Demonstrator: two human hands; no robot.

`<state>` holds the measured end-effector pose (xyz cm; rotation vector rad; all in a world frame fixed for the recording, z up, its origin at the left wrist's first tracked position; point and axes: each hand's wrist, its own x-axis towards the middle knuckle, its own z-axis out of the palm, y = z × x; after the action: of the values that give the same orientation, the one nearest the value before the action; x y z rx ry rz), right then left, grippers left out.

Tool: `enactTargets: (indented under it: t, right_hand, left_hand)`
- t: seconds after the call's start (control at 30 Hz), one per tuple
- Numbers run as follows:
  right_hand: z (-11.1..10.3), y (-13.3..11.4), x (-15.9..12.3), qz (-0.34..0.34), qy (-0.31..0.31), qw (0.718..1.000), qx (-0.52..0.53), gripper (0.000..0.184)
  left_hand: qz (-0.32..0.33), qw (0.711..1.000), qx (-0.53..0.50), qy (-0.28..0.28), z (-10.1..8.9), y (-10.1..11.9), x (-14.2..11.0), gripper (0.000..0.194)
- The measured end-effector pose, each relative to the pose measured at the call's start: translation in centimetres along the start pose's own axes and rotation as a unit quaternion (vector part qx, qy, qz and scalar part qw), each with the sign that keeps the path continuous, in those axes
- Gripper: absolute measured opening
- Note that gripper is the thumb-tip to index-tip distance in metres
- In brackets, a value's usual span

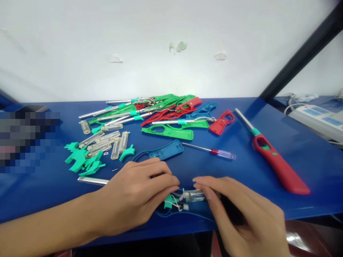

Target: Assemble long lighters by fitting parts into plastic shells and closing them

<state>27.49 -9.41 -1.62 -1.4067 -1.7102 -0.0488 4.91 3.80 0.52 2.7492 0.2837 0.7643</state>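
My left hand (136, 196) lies near the front edge of the blue table (294, 142), fingers curled and pinching a small green part with white wires (171, 202). A metal tube (92, 180) sticks out to the left from under this hand. My right hand (241, 214) grips a clear fuel tank (194, 195) between fingertips, right beside the green part. A blue half-shell (187, 213) lies under both hands. Another blue lighter shell (160, 152) rests just beyond my left hand.
A red screwdriver (214, 151) lies mid-table. An assembled red lighter (273, 160) lies to the right. Green, red and blue shells and metal tubes (166, 114) are piled at the back. Clear tanks (107, 141) and green triggers (80, 159) sit left. A power strip (318, 119) lies far right.
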Motion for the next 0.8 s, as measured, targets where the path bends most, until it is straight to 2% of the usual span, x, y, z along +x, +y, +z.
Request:
enactTargets:
  t: [0.4, 0.6, 0.8]
  right_hand:
    - [0.0, 0.1, 0.1, -0.012, -0.029, 1.000, 0.004, 0.017]
    - [-0.1, 0.1, 0.1, -0.008, -0.030, 1.000, 0.005, 0.020]
    - [0.0, -0.2, 0.3, -0.008, -0.030, 1.000, 0.003, 0.019]
  left_hand:
    - [0.000, 1.000, 0.003, -0.003, -0.1, 0.1, 0.2, 0.021]
    - [0.011, 0.999, 0.024, -0.043, -1.2, 0.6, 0.0, 0.044]
    - [0.036, 0.997, 0.004, -0.064, -1.7, 0.7, 0.2, 0.051]
